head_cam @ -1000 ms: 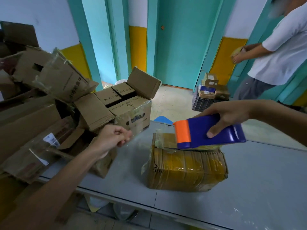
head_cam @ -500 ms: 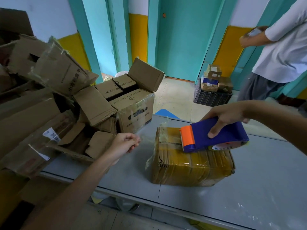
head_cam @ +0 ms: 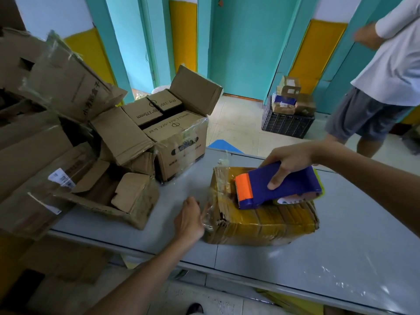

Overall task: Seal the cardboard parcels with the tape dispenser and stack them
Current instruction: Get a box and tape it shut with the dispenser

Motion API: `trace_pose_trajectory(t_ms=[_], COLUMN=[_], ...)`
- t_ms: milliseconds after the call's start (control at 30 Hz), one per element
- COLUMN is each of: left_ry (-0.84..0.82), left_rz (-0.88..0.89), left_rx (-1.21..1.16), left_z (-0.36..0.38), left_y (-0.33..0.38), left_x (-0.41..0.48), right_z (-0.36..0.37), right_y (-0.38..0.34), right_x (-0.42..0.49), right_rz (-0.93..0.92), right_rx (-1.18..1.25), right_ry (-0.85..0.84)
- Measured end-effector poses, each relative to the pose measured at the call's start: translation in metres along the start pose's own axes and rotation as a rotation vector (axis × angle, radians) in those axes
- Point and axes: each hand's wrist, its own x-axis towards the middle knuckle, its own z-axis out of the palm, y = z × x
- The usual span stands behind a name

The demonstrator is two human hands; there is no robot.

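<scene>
The grey surface (head_cam: 295, 269) fills the lower view, from 3 to 8 o'clock. A heap of opened cardboard boxes (head_cam: 127, 137) crowds its far-left end, 9 to 11 o'clock, flaps splayed. At 2 o'clock a second person (head_cam: 391, 71) in a white shirt and grey shorts stands on the tiled floor. We find the parcel (head_cam: 261, 226) just right of centre, towards 4 o'clock: a squat cardboard block wrapped in yellowish tape, flat on the surface and apart from the heap. At 1 o'clock a black crate (head_cam: 286, 126) on the floor carries several small parcels (head_cam: 288, 87). The tape dispenser (head_cam: 293, 189), blue with an orange toothed head, rests on the parcel's top face, head towards 9 o'clock. The right hand (head_cam: 288, 160) extends in from 3 o'clock; its grip is clamped over the dispenser's body. The left hand (head_cam: 188, 221) lies at the parcel's 9 o'clock end, where loose clear tape (head_cam: 210, 214) crumples. The film veils the fingers, so we cannot tell whether that grip pinches the tape or merely presses it, though it appears to touch the cardboard.
</scene>
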Motion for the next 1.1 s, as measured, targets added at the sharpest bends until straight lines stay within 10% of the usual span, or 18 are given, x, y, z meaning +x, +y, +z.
trace_pose_trajectory(t_ms=[233,300,433,567,1100], left_ry=[0.274,0.127,-0.061,-0.176,-0.344], left_rz=[0.178,0.322,0.693,0.703,0.587], left_rx=[-0.532,-0.605,-0.032,0.471,0.594], left_z=[-0.036,-0.035,-0.022,-0.043,-0.053], left_y=[0.007,0.027,0.05,0.05,0.07], left_x=[0.01,-0.004,-0.015,0.001,0.016], right_z=[0.002,0.002,-0.002,-0.011,-0.013], right_y=[0.001,-0.001,-0.001,0.002,0.034], right_x=[-0.004,-0.005,-0.008,-0.017,-0.036], right_rz=[0.006,0.012,0.011,0.005,-0.151], right_rx=[-0.009,-0.021,-0.042,-0.041,-0.023], right_ry=[0.009,0.003,0.006,0.048,0.001])
